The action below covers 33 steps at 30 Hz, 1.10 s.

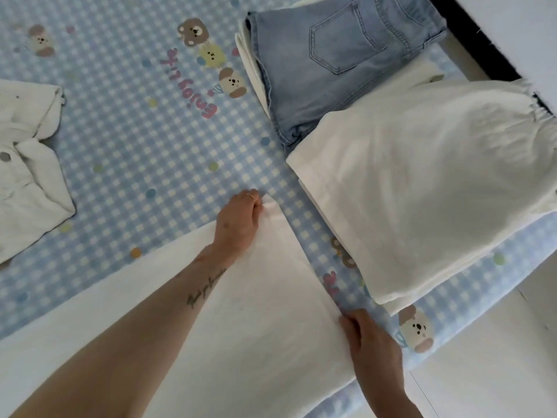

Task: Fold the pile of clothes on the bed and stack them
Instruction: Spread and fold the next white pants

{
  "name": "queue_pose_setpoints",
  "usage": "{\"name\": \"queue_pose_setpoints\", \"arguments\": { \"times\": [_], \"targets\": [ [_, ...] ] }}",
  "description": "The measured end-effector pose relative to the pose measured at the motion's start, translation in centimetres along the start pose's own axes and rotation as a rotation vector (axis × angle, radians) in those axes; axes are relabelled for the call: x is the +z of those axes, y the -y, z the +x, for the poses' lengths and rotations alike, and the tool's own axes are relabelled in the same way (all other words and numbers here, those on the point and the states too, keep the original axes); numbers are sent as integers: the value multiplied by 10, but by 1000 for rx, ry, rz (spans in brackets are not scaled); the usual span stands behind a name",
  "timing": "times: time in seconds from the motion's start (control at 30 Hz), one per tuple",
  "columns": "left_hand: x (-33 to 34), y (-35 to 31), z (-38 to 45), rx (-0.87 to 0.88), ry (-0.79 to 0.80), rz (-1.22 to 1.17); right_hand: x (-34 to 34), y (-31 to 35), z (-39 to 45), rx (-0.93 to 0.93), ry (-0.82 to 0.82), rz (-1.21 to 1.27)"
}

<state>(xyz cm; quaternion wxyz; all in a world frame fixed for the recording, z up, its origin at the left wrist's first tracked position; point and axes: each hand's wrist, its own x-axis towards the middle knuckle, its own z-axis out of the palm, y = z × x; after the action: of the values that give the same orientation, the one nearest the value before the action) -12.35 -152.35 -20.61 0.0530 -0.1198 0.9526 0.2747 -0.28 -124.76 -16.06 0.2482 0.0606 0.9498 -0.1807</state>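
A white garment (247,315) lies spread flat on the bed in front of me. My left hand (239,218) pinches its far corner. My right hand (372,342) grips the near corner of the same edge, at the bed's side. To the right lie folded white trousers (422,182) with an elastic waist. Behind them sits a folded pair of light blue jeans (331,67) on top of another white folded piece (245,54). A crumpled white shirt (27,164) with buttons lies at the left.
The bed wears a blue checked sheet (135,122) printed with bears and pink lettering. Its right edge drops to a pale floor (482,372). A dark gap (479,37) and a white wall run along the upper right.
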Motion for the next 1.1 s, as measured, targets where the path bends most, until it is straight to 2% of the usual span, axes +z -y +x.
{"name": "queue_pose_setpoints", "arguments": {
  "times": [0.1,0.17,0.23,0.27,0.3,0.33,0.37,0.43,0.5,0.63,0.7,0.77,0.83,0.9,1.0,1.1],
  "targets": [
    [3,-5,-1,47,41,93,-4,-2,1,14,26,-17],
    [2,-4,-29,34,-72,99,-5,-8,-5,-59,-141,-118],
    [8,5,-88,26,-147,73,5,8,-23,-246,-387,-176],
    [12,14,-126,15,-143,75,18,27,-30,-383,-426,-160],
    [17,24,-164,-11,-123,87,35,49,-35,-535,-390,-139],
    [22,37,-200,-59,-102,95,57,75,-39,-676,-272,-135],
    [26,51,-230,-115,-82,93,78,101,-40,-799,-137,-169],
    [28,82,-271,-253,-62,94,110,132,-24,-997,-1,-327],
    [21,116,-304,-413,-41,125,122,140,6,-1007,63,-484],
    [-7,176,-411,-653,8,179,117,124,39,-890,48,-551],
    [-34,200,-472,-822,-34,144,120,128,37,-867,35,-547],
    [-59,220,-516,-936,-114,97,124,140,22,-796,5,-436],
    [-83,239,-533,-975,-153,114,144,171,-12,-835,-18,-327],
    [-95,261,-525,-883,-119,151,180,216,-65,-1036,-25,-328],
    [-102,306,-514,-823,-140,197,257,289,-163,-1378,131,-402],
    [-108,356,-531,-864,-108,188,324,350,-216,-1565,273,-569]
  ]
}}
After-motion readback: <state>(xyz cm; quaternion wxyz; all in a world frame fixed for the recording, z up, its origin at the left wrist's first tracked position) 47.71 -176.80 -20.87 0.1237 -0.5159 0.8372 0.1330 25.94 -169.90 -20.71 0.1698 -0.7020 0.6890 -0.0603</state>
